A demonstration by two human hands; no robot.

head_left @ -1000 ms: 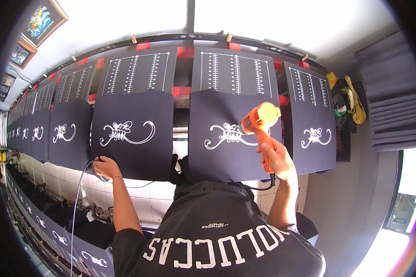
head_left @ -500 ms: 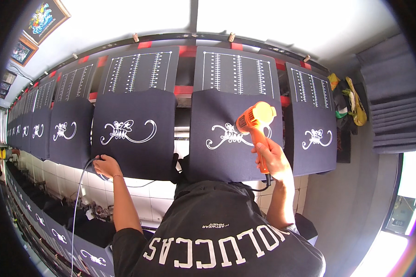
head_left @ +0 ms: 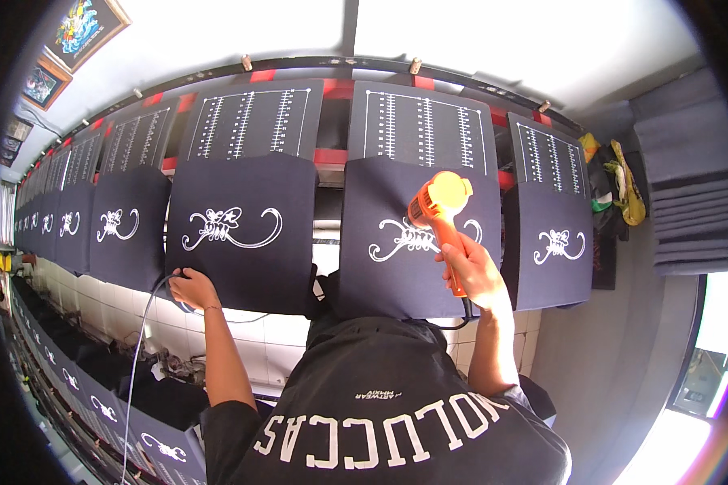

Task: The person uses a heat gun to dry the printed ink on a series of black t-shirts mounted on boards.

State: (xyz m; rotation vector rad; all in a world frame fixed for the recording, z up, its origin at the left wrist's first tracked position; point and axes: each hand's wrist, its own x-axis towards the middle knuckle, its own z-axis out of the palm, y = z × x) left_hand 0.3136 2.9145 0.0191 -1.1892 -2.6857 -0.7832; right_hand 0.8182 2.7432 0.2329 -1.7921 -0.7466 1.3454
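Note:
My right hand [head_left: 473,275] is closed round the handle of an orange heat gun [head_left: 441,212]. The gun's nozzle points left and down over the white printed design [head_left: 396,240] on a black fabric piece [head_left: 412,291], partly hiding the print. The gun's black cord runs down from the handle's end past my waist. On the left, my left hand [head_left: 192,288] grips a grey cable [head_left: 143,331] at the lower left corner of another printed black fabric piece [head_left: 243,279]. From there the cable hangs toward the lower edge.
Ruled boards [head_left: 421,129] with black printed fabric stand in a row on a red and black frame, curving away to the left. A second row of prints [head_left: 163,447] lies at lower left. Plastic bags [head_left: 629,186] hang at right beside grey cloth [head_left: 692,218].
The heat gun has moved a little to the left over the print and its head has turned slightly. My left hand still holds the cable. The whole view has shifted slightly.

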